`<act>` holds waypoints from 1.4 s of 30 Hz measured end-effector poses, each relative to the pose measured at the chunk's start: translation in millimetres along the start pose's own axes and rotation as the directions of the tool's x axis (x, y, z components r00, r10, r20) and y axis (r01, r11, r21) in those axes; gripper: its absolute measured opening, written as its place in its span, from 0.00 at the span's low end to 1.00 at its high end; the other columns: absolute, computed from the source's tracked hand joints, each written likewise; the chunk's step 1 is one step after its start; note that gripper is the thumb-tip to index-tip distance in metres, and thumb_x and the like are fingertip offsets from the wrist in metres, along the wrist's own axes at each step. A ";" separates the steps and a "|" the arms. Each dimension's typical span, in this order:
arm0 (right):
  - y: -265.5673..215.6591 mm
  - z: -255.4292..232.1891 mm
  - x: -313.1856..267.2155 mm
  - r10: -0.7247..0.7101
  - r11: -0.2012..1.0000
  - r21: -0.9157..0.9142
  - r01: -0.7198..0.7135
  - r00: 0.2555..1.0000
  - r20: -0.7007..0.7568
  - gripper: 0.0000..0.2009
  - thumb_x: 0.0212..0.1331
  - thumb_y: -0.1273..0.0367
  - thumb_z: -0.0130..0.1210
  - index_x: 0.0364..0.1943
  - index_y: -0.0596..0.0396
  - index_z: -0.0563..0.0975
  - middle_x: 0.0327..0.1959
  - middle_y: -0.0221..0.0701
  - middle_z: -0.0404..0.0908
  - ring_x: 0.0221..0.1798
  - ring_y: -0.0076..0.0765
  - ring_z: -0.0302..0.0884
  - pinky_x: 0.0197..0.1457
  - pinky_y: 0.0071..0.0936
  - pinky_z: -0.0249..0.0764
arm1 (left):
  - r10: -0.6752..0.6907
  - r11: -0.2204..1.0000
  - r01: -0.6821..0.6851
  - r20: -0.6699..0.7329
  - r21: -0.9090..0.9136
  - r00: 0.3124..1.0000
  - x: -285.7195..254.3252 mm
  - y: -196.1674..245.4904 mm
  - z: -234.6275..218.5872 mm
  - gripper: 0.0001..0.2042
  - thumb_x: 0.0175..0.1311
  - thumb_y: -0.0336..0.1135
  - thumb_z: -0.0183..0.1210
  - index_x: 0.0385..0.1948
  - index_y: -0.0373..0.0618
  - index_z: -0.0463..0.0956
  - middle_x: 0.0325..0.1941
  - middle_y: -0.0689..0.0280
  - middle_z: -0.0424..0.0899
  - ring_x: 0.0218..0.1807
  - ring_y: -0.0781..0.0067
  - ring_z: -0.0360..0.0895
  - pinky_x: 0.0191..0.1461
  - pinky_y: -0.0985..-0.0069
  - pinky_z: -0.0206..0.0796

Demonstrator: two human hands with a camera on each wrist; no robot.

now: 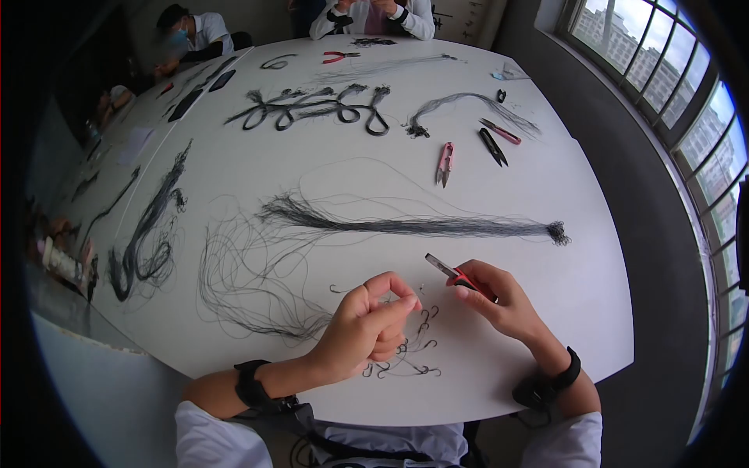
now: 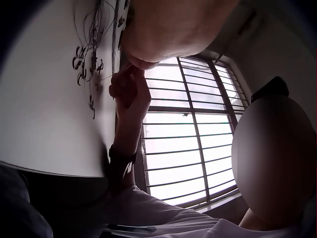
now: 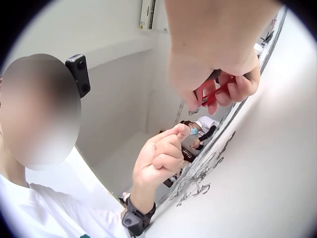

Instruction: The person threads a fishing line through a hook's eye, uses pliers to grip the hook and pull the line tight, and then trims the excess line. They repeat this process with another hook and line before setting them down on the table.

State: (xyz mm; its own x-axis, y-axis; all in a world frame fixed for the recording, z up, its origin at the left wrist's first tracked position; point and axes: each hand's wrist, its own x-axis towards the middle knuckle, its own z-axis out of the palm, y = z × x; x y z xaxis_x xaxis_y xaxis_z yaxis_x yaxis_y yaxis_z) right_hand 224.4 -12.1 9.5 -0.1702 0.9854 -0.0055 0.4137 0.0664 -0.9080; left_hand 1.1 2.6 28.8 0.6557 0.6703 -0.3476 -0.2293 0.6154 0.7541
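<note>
My left hand is raised over the table's near side, thumb and index fingertips together in a pinch. A fine line runs toward those fingertips in the left wrist view; what they pinch is mostly hidden. Just beyond and below lie several small dark fishhooks on thin lines. To the right, my right hand holds a red-handled cutting tool, its grey metal tip pointing up and left. In the right wrist view the fingers wrap around the red handles.
A long bundle of hooked dark lines stretches across the middle, with loose loops of line at left. Pink snips and black snips lie farther back. Coiled bundles, red pliers and other people are beyond.
</note>
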 end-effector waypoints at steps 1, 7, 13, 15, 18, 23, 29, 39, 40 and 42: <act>2.4 -3.5 3.2 -0.029 0.994 -0.105 0.022 0.997 -0.065 0.15 0.56 0.62 0.56 0.38 0.61 0.73 0.20 0.32 0.73 0.21 0.21 0.65 0.25 0.18 0.59 | 0.000 1.000 0.000 0.038 0.002 0.999 1.6 2.2 -3.4 0.04 0.67 0.32 0.45 0.33 0.43 0.64 0.10 0.79 0.48 0.10 0.89 0.41 0.14 0.82 0.33; 15.0 -2.3 4.3 -0.343 0.664 -0.723 0.192 0.937 -0.066 0.13 0.49 0.66 0.57 0.39 0.53 0.72 0.31 0.32 0.71 0.37 0.36 0.67 0.45 0.31 0.62 | 0.010 1.000 -0.009 0.173 -0.002 0.985 4.1 8.4 -9.8 0.05 0.66 0.32 0.45 0.34 0.41 0.65 0.09 0.79 0.48 0.10 0.88 0.41 0.15 0.82 0.34; 8.5 0.4 2.0 -0.410 0.581 -0.782 0.225 0.911 -0.042 0.14 0.48 0.65 0.57 0.40 0.53 0.72 0.37 0.35 0.68 0.43 0.39 0.64 0.49 0.34 0.60 | -0.002 1.000 0.010 0.266 -0.028 0.964 3.2 10.8 -11.6 0.05 0.66 0.31 0.45 0.34 0.41 0.65 0.09 0.79 0.47 0.10 0.88 0.41 0.15 0.82 0.34; 1.7 0.4 0.6 -0.410 0.575 -0.788 0.220 0.911 -0.045 0.14 0.48 0.65 0.57 0.40 0.53 0.72 0.37 0.35 0.68 0.44 0.40 0.64 0.49 0.35 0.61 | -0.005 0.999 0.014 0.287 -0.030 0.958 2.2 11.2 -11.5 0.05 0.66 0.31 0.45 0.34 0.41 0.66 0.09 0.79 0.47 0.10 0.87 0.41 0.15 0.82 0.34; -11.7 2.8 -2.7 -0.461 0.733 -0.586 0.345 0.885 -0.056 0.13 0.53 0.65 0.55 0.41 0.55 0.73 0.40 0.35 0.71 0.47 0.37 0.67 0.50 0.34 0.63 | -0.038 0.999 0.046 0.328 -0.016 0.944 0.2 11.1 -9.0 0.05 0.66 0.32 0.45 0.34 0.41 0.66 0.09 0.79 0.48 0.10 0.87 0.41 0.16 0.81 0.35; -18.2 14.2 -14.5 -0.154 0.843 0.531 -0.083 0.909 0.387 0.09 0.63 0.71 0.46 0.39 0.61 0.75 0.37 0.31 0.78 0.44 0.24 0.73 0.49 0.23 0.67 | -0.103 0.995 0.101 0.352 0.025 0.930 -2.2 7.2 -4.5 0.05 0.66 0.33 0.46 0.34 0.42 0.66 0.09 0.79 0.48 0.11 0.87 0.43 0.17 0.81 0.37; -15.0 11.6 -18.7 -0.138 0.710 0.665 -0.231 0.881 0.453 0.08 0.62 0.72 0.46 0.32 0.62 0.75 0.31 0.29 0.75 0.36 0.22 0.71 0.46 0.22 0.67 | 0.014 0.981 -0.063 0.262 0.182 0.965 -4.4 7.5 -0.7 0.04 0.65 0.32 0.48 0.33 0.42 0.67 0.10 0.78 0.58 0.12 0.87 0.47 0.17 0.82 0.40; -24.1 17.7 -23.4 0.051 0.436 0.735 -0.519 0.830 0.555 0.11 0.56 0.68 0.45 0.20 0.60 0.71 0.17 0.31 0.68 0.25 0.29 0.66 0.33 0.28 0.64 | 0.504 0.325 -0.514 0.314 0.794 0.805 -8.4 6.3 8.5 0.02 0.56 0.25 0.55 0.30 0.41 0.73 0.17 0.70 0.72 0.19 0.86 0.66 0.21 0.86 0.56; -24.7 17.5 -23.5 0.052 0.433 0.737 -0.520 0.830 0.555 0.11 0.56 0.68 0.45 0.20 0.60 0.71 0.17 0.31 0.68 0.25 0.29 0.66 0.33 0.28 0.64 | 0.523 0.290 -0.556 0.358 0.779 0.774 -7.2 7.2 10.8 0.04 0.53 0.23 0.56 0.30 0.40 0.74 0.20 0.68 0.75 0.21 0.83 0.69 0.24 0.85 0.60; -26.5 17.3 -23.9 0.063 0.442 0.736 -0.512 0.837 0.544 0.10 0.56 0.69 0.45 0.21 0.60 0.71 0.18 0.31 0.69 0.26 0.29 0.66 0.33 0.27 0.64 | 0.537 0.254 -0.595 0.401 0.762 0.743 -4.0 5.0 12.6 0.06 0.50 0.20 0.57 0.30 0.38 0.74 0.23 0.65 0.77 0.23 0.80 0.73 0.27 0.84 0.64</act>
State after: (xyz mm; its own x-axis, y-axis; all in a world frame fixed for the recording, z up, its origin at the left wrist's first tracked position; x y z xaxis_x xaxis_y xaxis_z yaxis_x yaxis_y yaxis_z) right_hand 202.0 -40.2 26.4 -0.6026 0.7437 -0.2896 -0.3886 -0.5904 -0.7074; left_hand 6.4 -2.2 41.0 0.6518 0.6620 0.3700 0.1001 -0.5587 0.8233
